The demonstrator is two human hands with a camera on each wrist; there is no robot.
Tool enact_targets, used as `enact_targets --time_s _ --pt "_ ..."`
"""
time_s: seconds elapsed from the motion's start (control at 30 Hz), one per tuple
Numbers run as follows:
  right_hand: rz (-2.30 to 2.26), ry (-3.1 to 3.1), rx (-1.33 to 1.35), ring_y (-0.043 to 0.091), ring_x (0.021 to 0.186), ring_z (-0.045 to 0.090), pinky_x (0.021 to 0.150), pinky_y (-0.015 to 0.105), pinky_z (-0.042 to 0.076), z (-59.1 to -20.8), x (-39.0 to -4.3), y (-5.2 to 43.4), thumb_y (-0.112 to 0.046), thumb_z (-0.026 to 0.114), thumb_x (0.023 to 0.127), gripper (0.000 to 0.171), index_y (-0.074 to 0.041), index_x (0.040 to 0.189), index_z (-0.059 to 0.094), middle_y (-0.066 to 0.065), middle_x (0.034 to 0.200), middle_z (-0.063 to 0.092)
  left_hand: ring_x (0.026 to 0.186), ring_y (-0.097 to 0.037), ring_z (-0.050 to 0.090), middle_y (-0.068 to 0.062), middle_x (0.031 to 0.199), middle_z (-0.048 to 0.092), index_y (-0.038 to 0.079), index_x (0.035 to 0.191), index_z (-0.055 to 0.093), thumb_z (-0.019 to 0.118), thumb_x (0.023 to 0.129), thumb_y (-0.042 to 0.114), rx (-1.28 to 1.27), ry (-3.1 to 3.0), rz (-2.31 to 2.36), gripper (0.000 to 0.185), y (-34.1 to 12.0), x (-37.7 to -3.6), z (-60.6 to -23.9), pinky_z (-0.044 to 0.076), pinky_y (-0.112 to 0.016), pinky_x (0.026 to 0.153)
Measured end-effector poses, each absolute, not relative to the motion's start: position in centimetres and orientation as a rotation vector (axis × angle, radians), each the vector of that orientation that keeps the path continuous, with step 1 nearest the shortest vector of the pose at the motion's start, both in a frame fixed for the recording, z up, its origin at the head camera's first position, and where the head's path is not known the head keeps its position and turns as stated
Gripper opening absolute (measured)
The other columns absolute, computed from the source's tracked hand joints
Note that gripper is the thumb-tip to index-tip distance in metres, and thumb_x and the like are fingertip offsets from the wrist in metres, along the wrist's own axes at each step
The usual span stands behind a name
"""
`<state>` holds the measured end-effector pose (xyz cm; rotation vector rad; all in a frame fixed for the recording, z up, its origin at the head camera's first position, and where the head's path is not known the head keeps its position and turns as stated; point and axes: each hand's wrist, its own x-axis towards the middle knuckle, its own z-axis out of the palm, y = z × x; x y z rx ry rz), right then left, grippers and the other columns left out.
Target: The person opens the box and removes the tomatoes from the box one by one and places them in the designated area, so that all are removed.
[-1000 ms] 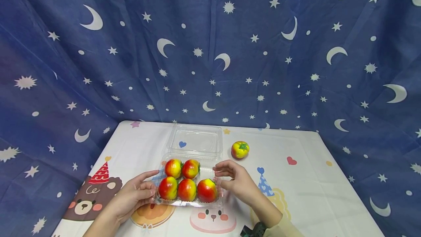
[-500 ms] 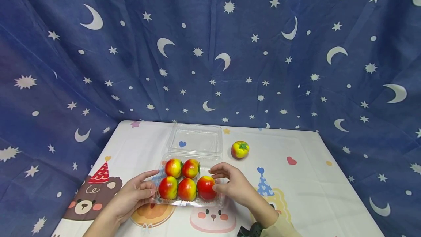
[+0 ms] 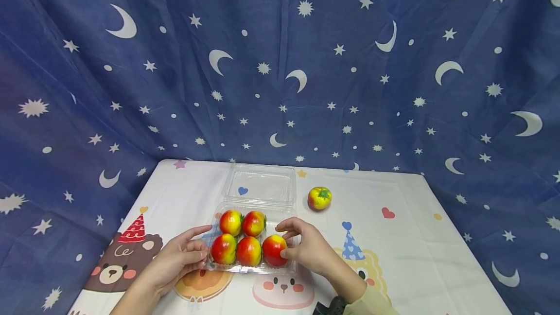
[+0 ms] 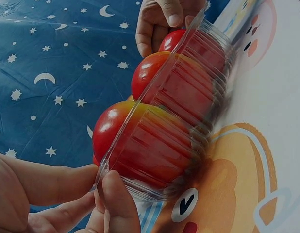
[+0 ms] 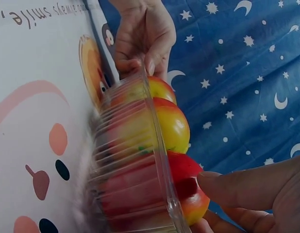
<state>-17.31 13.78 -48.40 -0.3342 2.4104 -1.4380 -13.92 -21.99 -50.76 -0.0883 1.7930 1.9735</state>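
Clear plastic clamshell box (image 3: 258,208) sat on the desk (image 3: 393,247), near centre, long axis running left-right across the tray part; lid (image 3: 260,184) hinged open and lying flat toward the far side. Tray had ribbed see-through walls, open top facing up. Five red-yellow toy tomatoes inside: two in the far row (image 3: 231,222) (image 3: 254,223), three in the near row (image 3: 224,249) (image 3: 248,251) (image 3: 274,250). Glossy skins, red fading into yellow, green stem bits on some.

Right hand (image 3: 308,249) was at the tray's right end, fingers (image 3: 286,222) curled over the near-right tomato, thumb pressed on its side, so clamped on that tomato. Right wrist view showed a finger (image 5: 247,187) against the red fruit at the rim.

Left hand (image 3: 179,256) was at the tray's left end, fingers (image 4: 116,199) pinching the tray's rim corner between thumb and forefinger, index finger stretched along the far-left edge.

A sixth tomato (image 3: 319,198), more yellow, green stem facing up, sat alone on the desk right of the lid, well apart from both hands. Desk cover was white with cartoon animals and hearts; blue star-and-moon cloth (image 3: 280,62) hung behind.
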Motion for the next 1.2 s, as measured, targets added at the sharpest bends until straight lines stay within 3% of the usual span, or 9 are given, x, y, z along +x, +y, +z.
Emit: enact_targets --time_s 0.23,0.47,0.8,1.07,1.2 --pt "-1.395 2.464 -0.297 0.024 0.113 0.063 0.105 0.054 0.059 -48.58 -16.91 13.40 -0.001 0.087 0.081 0.053 -0.025 0.125 0.070 -0.002 0.120 0.071 0.084 -0.015 0.066 0.003 0.094 0.067 0.002 0.169 0.022 0.069 0.101 0.007 -0.073 1.788 1.973 0.082 -21.96 -13.88 -50.70 0.063 -0.027 0.086" --pt "-1.410 2.482 -0.290 0.024 0.113 0.063 0.102 0.051 0.061 -48.82 -16.77 13.23 0.001 0.087 0.081 0.053 -0.022 0.126 0.070 -0.003 0.121 0.072 0.083 -0.014 0.066 0.003 0.094 0.066 0.002 0.169 0.021 0.069 0.101 0.006 -0.073 1.784 1.977 0.083 -21.95 -13.91 -50.72 0.063 -0.026 0.086" --pt "-1.406 2.497 -0.308 0.022 0.116 0.066 0.116 0.067 0.047 -48.82 -16.78 13.17 -0.001 0.088 0.081 0.055 -0.016 0.130 0.067 -0.005 0.119 0.073 0.083 -0.015 0.066 0.003 0.094 0.066 0.002 0.169 0.022 0.069 0.101 0.006 -0.089 1.788 1.975 0.083 -21.91 -13.98 -50.73 0.064 -0.026 0.086" --pt "-1.372 2.521 -0.321 0.022 0.119 0.065 0.116 0.069 0.045 -48.96 -16.74 13.07 -0.005 0.091 0.079 0.057 -0.024 0.127 0.068 -0.009 0.121 0.073 0.082 -0.015 0.066 0.003 0.094 0.066 0.002 0.169 0.021 0.068 0.101 0.006 -0.076 1.781 1.983 0.082 -21.92 -13.90 -50.89 0.063 -0.026 0.085" --pt "-1.346 2.539 -0.340 0.021 0.118 0.065 0.116 0.067 0.046 -49.11 -16.82 13.02 -0.006 0.091 0.079 0.059 -0.022 0.131 0.067 -0.010 0.120 0.072 0.082 -0.015 0.066 0.002 0.094 0.066 0.003 0.170 0.020 0.068 0.102 0.006 -0.064 1.773 1.991 0.083 -21.93 -13.92 -51.14 0.063 -0.026 0.085"
